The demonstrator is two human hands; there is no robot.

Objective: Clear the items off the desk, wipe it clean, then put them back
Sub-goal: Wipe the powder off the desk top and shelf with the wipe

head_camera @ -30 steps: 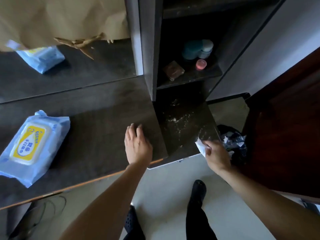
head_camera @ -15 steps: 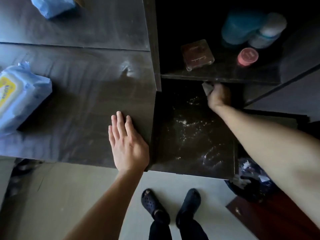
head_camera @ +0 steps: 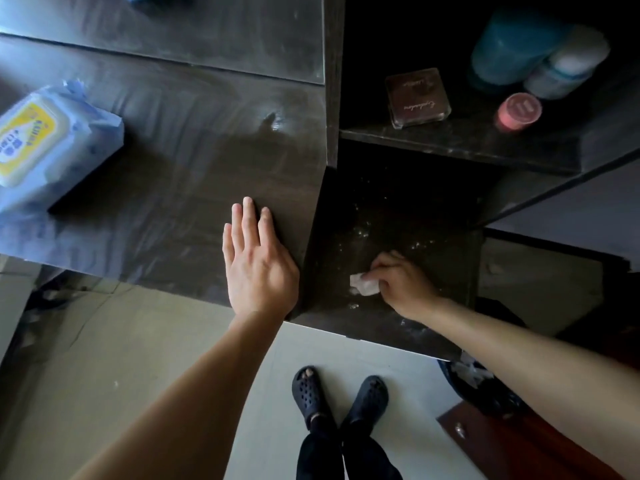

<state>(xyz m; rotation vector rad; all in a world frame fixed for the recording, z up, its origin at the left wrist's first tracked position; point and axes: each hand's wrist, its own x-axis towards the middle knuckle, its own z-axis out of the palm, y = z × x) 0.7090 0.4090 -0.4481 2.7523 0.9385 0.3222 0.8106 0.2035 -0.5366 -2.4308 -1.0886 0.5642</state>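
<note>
My left hand (head_camera: 258, 263) lies flat, fingers spread, on the dark desk top (head_camera: 173, 174) near its front right corner. My right hand (head_camera: 401, 284) presses a crumpled white wipe (head_camera: 362, 285) onto the lower dark shelf surface (head_camera: 443, 216), which is speckled with white dust. A blue wet-wipe pack with a yellow lid (head_camera: 45, 147) lies at the desk's left edge.
On the upper shelf (head_camera: 450, 142) sit a brown square compact (head_camera: 417, 98), a pink round jar (head_camera: 519, 112), a blue container (head_camera: 512, 50) and a white-capped bottle (head_camera: 568, 67). A dark bin with white scraps (head_camera: 474, 375) stands on the floor at the right, by my feet.
My right hand has drawn the wipe from the back of the lower shelf toward its front. My left hand has stayed flat on the desk.
</note>
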